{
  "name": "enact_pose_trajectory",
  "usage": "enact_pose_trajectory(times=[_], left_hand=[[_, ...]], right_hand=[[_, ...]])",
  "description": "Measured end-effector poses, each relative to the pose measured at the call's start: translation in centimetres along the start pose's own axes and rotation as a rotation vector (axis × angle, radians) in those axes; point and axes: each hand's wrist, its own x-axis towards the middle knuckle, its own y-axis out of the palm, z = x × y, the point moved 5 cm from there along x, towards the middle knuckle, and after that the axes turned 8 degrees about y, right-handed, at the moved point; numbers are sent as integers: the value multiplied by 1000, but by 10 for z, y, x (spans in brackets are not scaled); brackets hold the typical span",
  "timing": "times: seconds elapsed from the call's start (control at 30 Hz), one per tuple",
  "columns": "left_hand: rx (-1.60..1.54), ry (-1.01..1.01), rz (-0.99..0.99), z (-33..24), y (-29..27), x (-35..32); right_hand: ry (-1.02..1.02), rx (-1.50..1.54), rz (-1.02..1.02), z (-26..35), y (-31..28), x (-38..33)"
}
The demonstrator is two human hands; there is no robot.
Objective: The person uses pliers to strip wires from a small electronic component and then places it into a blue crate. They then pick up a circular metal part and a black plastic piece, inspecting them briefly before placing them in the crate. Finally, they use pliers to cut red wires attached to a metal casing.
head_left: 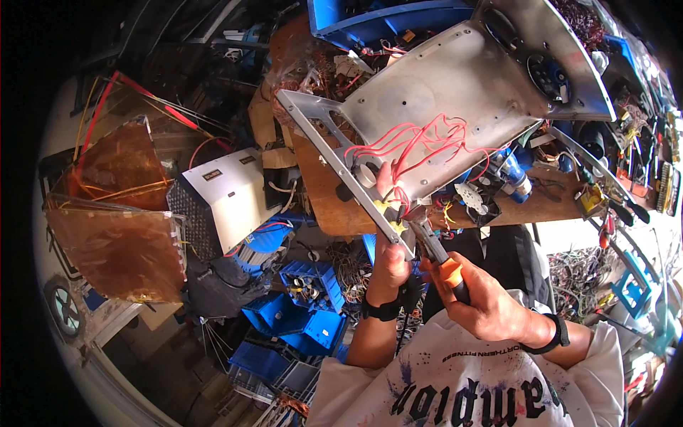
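Head view: where's the work in it?

Just below the centre of the frame. The red wires (403, 164) loop over the metal panel (413, 78) and gather downward to the lower end of a metal bar (327, 155), with a yellow piece (398, 228) beside them.

And the hands?

The right hand (487, 306), right of lower centre, has its grip wrapped round the orange handles of the pliers (431, 245). Their nose points up and left, near the wires and the yellow piece. I can't tell whether it touches either, or how wide the jaws stand.

The left one?

The left hand (393, 267) is at the bar's lower end, partly hidden behind it, one finger showing above. Whether its grip pinches the bar, the wires or both, I can't tell.

How would you work the nose there well?

I'd brace the bar with the left hand so it can't swing under the squeeze, and pick out one wire before closing. Several run close together, so a careless bite could nick a neighbour.

What about that finger?

I'd tuck it clear of the jaws. Then square the nose to the wire, squeeze smoothly, and leave some slack toward the panel, which rests over the table (334, 206), so nothing tugs.
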Motion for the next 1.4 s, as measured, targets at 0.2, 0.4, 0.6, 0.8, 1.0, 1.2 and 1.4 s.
enact_pose_trajectory(times=[0.2,0.4,0.6,0.8,1.0,1.2,1.4], left_hand=[[-1,2,-3,1,-2,1],[-2,29,15,-2,4,8],[-4,37,8,4,-2,8],[-8,-19,-19,6,-5,-1],[-17,-28,-15,7,-1,-1],[-23,-35,-9,5,3,0],[-23,-19,17,0,12,8]], right_hand=[[69,-5,45,-2,-1,1],[113,-58,73,-1,-1,1],[38,-135,26,2,-3,2],[18,-206,19,9,-4,1],[30,-204,11,5,-5,0],[84,-52,-14,-1,-1,-1],[74,-59,-36,3,-2,0]])
